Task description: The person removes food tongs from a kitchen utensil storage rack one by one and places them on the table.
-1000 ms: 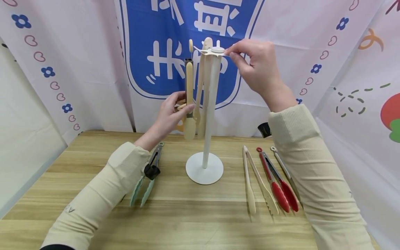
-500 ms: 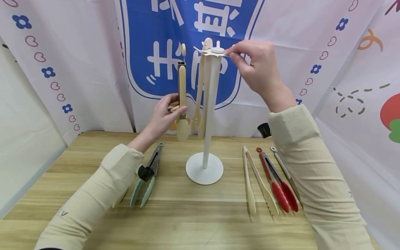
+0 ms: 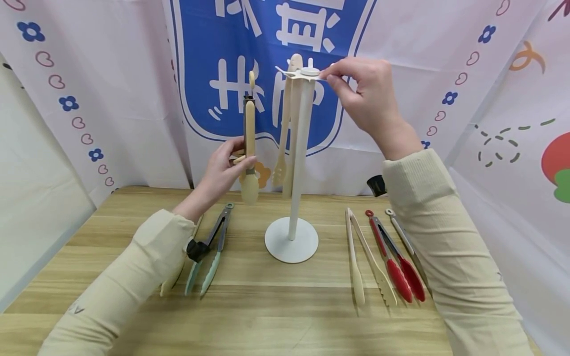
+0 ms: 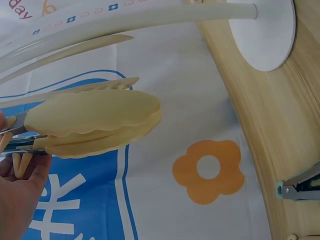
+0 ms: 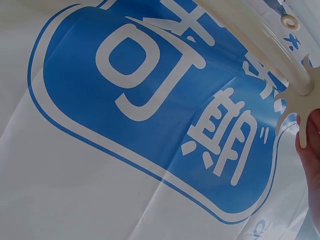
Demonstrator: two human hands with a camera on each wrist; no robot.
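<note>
My left hand point(image 3: 220, 165) grips a pair of yellow-handled kitchen tongs point(image 3: 251, 126) upright, left of the white stand point(image 3: 299, 158) and apart from it. The tongs' pale yellow scalloped heads point(image 4: 95, 112) lie together and point down. At the stand's top, my right hand point(image 3: 369, 94) pinches one arm of the hooked rack point(image 5: 300, 107) between thumb and forefinger. Beige tongs point(image 3: 284, 138) hang from the rack's far left side, partly hidden behind the pole. Only an edge of the right hand shows in the right wrist view.
The stand's round white base point(image 3: 276, 240) rests on the wooden table point(image 3: 285, 311). Teal tongs point(image 3: 213, 272) lie to its left, beside pale tongs point(image 3: 168, 286) partly under my left arm. On the right lie beige tongs point(image 3: 356, 277), red tongs point(image 3: 398, 279) and grey-handled tongs point(image 3: 403, 235).
My left hand has moved the yellow-handled tongs left and slightly down, away from the rack and the hanging beige tongs. The right hand keeps its pinch on the rack in the same place.
</note>
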